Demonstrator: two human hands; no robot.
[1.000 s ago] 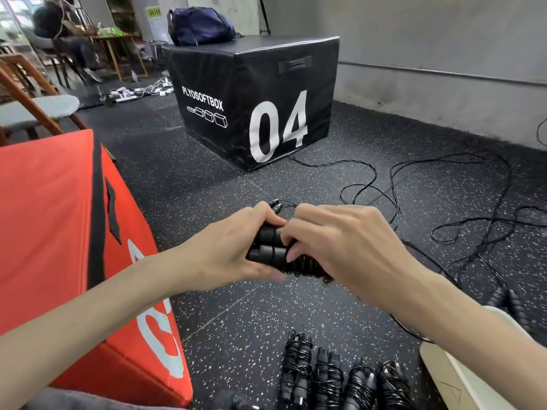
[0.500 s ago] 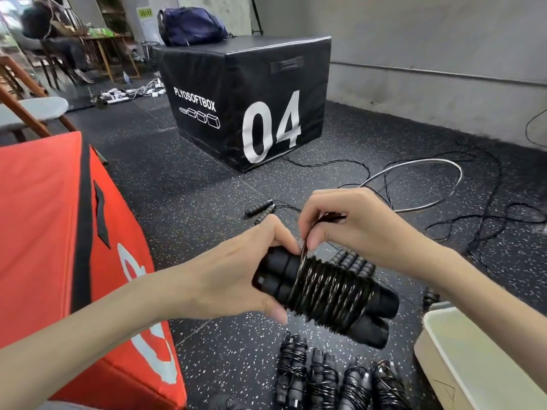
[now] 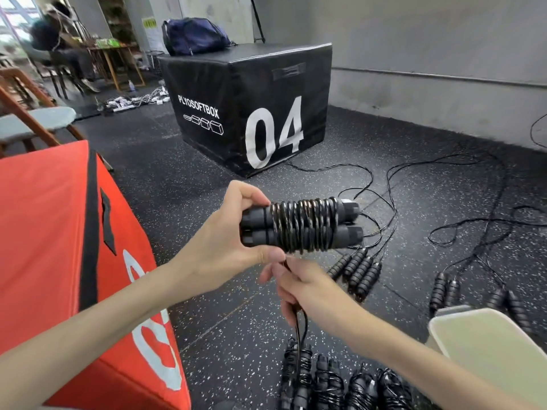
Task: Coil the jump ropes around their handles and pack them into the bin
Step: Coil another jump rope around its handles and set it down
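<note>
Progress of the task. Four coiled ropes (image 3: 340,383) lie side by side on the floor (image 3: 207,291) at the bottom edge of the view, wound but, as far as can be seen, not yet packed. The pale bin (image 3: 485,347) stands at lower right; its inside is not visible, so its contents cannot be told. Several uncoiled ropes remain: a group of ribbed handles (image 3: 355,269) lies near the middle of the floor, two further handle pairs (image 3: 447,290) lie just beyond the bin, and their loose cords (image 3: 444,202) trail over the floor toward the wall. By this showing the task is roughly half done, with all packing left.

Rope in hand. The left hand (image 3: 219,247) grips one end of the paired handles (image 3: 302,229), held level above the floor; its fingers (image 3: 251,196) curl over the top and the thumb presses beneath. Cord already wraps most of the handles' length in close turns. The right hand (image 3: 299,288) sits just below the bundle, its fingers together and pinching the free tail of cord (image 3: 298,332), which hangs down toward the coiled ropes. The remaining tail looks short, so this rope appears near completion.
</note>
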